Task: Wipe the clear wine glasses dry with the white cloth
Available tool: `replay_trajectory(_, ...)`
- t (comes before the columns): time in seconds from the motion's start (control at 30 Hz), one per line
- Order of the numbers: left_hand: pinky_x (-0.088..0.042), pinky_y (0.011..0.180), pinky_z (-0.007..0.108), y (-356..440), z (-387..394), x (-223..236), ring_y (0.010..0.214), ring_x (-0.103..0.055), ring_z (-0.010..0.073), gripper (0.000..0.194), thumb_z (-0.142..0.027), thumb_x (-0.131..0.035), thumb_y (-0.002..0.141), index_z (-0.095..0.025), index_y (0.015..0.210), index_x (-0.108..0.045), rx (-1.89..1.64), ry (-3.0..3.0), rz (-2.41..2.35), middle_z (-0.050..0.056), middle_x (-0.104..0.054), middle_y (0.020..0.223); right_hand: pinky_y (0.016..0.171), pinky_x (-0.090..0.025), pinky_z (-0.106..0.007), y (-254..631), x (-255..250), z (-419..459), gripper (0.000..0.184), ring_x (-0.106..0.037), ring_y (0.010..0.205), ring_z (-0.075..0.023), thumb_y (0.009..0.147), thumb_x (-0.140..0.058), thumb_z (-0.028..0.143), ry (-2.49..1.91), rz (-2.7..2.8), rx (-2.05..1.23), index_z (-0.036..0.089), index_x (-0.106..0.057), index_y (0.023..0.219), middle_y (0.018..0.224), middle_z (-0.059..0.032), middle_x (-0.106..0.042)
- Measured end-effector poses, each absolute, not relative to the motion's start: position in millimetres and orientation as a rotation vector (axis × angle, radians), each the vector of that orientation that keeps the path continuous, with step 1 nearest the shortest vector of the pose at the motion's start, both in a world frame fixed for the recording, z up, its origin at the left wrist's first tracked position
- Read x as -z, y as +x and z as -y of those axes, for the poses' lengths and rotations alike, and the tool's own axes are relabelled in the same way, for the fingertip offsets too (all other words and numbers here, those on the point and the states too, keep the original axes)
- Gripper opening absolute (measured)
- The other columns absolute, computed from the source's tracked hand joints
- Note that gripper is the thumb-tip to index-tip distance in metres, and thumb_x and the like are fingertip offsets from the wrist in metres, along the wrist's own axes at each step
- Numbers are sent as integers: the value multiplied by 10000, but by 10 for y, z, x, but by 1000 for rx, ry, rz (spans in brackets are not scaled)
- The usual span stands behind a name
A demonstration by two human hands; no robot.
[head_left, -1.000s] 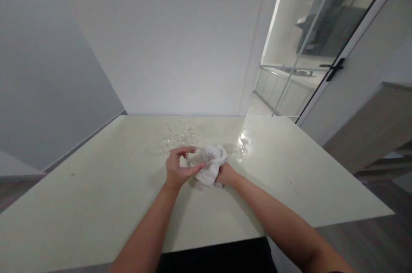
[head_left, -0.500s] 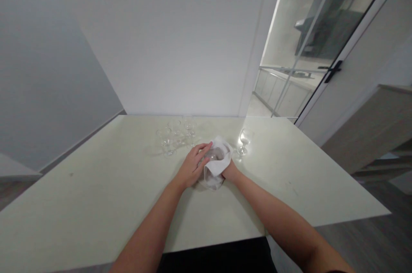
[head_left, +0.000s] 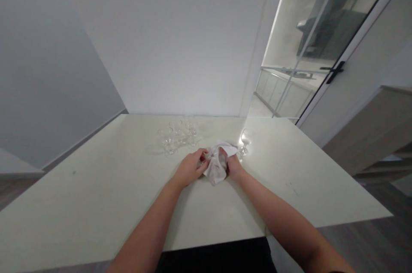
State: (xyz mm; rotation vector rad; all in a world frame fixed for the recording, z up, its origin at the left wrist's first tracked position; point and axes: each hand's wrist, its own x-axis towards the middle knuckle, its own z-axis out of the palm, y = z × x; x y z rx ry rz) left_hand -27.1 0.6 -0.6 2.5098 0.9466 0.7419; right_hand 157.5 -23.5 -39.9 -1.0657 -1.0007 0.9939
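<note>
My left hand (head_left: pixel 189 169) and my right hand (head_left: pixel 234 166) meet over the middle of a pale table (head_left: pixel 112 204). Between them is a crumpled white cloth (head_left: pixel 218 165), gripped by my right hand. A clear glass (head_left: pixel 203 161) is mostly wrapped in the cloth, and my left hand's fingers close on its exposed side. Only a sliver of the glass shows.
Several clear stemmed glasses (head_left: pixel 175 135) stand in a group behind my left hand. One more stemmed glass (head_left: pixel 244 141) stands alone just right of the cloth. A white wall lies behind the table, and a glass door (head_left: pixel 309 45) is at the right.
The glass, held bare in my left hand a second ago, is now bundled in the cloth. Both hands shifted slightly right and away, and my left hand turned palm-down.
</note>
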Motion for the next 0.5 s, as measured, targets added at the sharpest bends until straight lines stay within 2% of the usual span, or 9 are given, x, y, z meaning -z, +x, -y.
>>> replay_trajectory(0.17, -450, 816, 324, -246, -17, 31, 924, -624, 216, 264, -326, -397, 924, -213, 1145, -486, -734, 2490, -939, 74, -669, 992, 817, -520, -313, 1547, 407, 214, 411, -647, 892, -183, 635, -770, 369, -911, 702, -1077, 238, -602, 986, 987, -7, -698)
replay_trajectory(0.3, -446, 772, 297, -233, -3, 25, 897, -632, 202, 283, -318, -393, 924, -216, 1172, -483, -735, 2468, -919, 71, -674, 1001, 813, -527, -338, 1545, 357, 237, 386, -656, 881, -205, 606, -791, 378, -902, 619, -1224, 235, -623, 923, 927, -5, -710)
replay_trajectory(0.43, -396, 637, 259, -257, 27, -10, 700, -613, 174, 251, -349, -393, 921, -219, 1104, -506, -680, 2459, -956, 17, -670, 803, 836, -510, -347, 1563, 300, 291, 386, -649, 888, -207, 612, -786, 388, -991, 796, -1180, 222, -639, 928, 963, -24, -709)
replay_trajectory(0.5, -369, 599, 244, -282, 21, -26, 626, -578, 156, 242, -382, -391, 921, -206, 993, -541, -666, 2435, -949, -10, -635, 687, 864, -495, -353, 1573, 282, 318, 370, -643, 904, -207, 623, -775, 387, -1029, 947, -1114, 215, -648, 924, 987, -37, -707)
